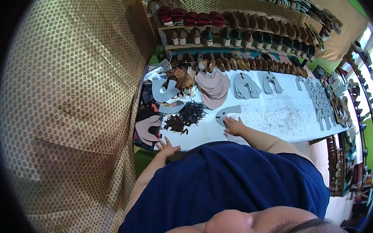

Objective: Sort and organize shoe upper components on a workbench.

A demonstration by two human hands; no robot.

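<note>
My right hand (pixel 235 126) rests with its fingers stretched out on a grey U-shaped piece (pixel 235 110), which lies flat on the white table and has small dark marks on it. At the table's near left edge my left hand (pixel 167 149) is spread and holds nothing that I can see. Close to it lie pinkish curved pieces (pixel 143 129). Between the hands sit a heap of small black strips (pixel 193 112) and a heap of small brown ones (pixel 176 125). Farther left are light grey U-shaped pieces (pixel 158 89).
A fanned stack of pinkish pieces (pixel 215 90) and grey U-shaped stacks (pixel 243 85) lie toward the back of the white table (pixel 275 115). Overlapping grey pieces (pixel 320 102) line its right side. Shelves of shoes (pixel 237 37) stand behind; a patterned gold curtain (pixel 73 102) hangs at left.
</note>
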